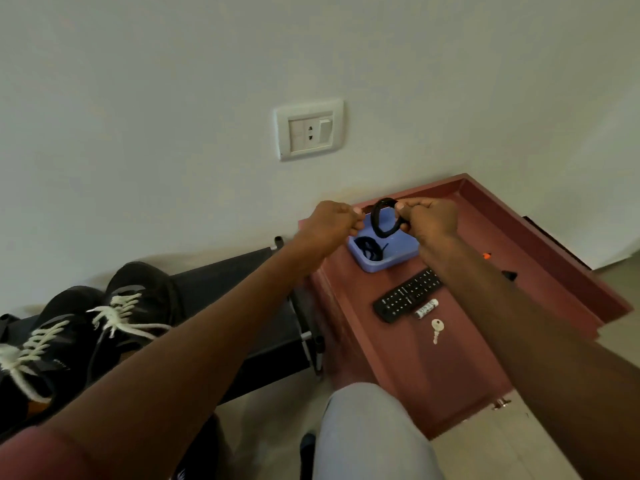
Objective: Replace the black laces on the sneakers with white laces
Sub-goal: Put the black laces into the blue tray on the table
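Sneakers: a pair of black fabric sneakers (86, 327) is set on a low black rack (242, 299) at the far left; thick white woven laces (114, 315) are already threaded through both, so the swap itself is judged done.
Left hand: the left hand (332, 221) is held above the blue tray, its fingers (355, 223) curled tight; one end of the lace is probably pinched there, though the strand between the hands cannot be made out.
Black lace: a flat black fabric shoelace (379, 216) is wound into a small limp coil between the hands, apparently being bundled for tidy storage.
Blue tray: a shallow, smooth blue plastic tray (398, 251) with rounded corners sits directly below the coil, on the reddish-brown wooden desk (450, 341); a second black lace (369, 249) lies coiled inside it, so the tray is taken as the collecting place.
Right hand: the coil is pinched at its right side by the fingers (403, 211) of the right hand (429, 216).
Desk items: a black ribbed remote control (408, 294), a small cylindrical battery (426, 308) and a pale metal key (437, 329) lie nearer the person.
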`<state>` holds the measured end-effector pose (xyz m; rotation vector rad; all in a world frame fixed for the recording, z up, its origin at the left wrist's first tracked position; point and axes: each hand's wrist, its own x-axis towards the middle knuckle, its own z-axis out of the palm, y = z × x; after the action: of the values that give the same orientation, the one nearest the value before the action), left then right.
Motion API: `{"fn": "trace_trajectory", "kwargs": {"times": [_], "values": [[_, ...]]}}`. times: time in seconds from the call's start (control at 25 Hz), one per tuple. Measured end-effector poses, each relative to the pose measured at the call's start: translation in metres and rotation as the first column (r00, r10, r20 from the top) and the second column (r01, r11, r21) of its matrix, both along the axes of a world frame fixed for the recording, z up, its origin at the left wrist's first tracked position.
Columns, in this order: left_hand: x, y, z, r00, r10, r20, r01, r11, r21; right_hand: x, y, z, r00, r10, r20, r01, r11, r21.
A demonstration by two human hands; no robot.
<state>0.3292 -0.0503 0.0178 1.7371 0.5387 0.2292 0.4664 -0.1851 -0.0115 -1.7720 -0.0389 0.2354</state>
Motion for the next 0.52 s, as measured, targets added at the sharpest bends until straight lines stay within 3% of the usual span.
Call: {"fn": "trace_trajectory", "kwargs": {"times": [0.12,0.2,0.36,0.52], "values": [[0.033,-0.015,-0.026,0.984,-0.104,-0.148,0.157,0.897,0.413,0.050,-0.003,-0.019,0.999,0.035,0.022,-0.028,0.966,-0.258],[0.045,-0.019,-0.044,0.973,-0.088,-0.214,0.199,0.790,0.580,0.068,-0.001,-0.029,0.981,0.162,0.110,-0.081,0.846,-0.527],[0.038,-0.024,-0.058,0.987,-0.091,-0.135,0.158,0.725,0.671,0.074,0.007,-0.037,0.844,0.518,0.142,-0.177,0.518,-0.837],[0.030,-0.018,-0.068,0.976,-0.135,-0.170,0.217,0.676,0.704,0.066,0.009,-0.035,0.754,0.645,0.124,-0.142,0.344,-0.928]]}}
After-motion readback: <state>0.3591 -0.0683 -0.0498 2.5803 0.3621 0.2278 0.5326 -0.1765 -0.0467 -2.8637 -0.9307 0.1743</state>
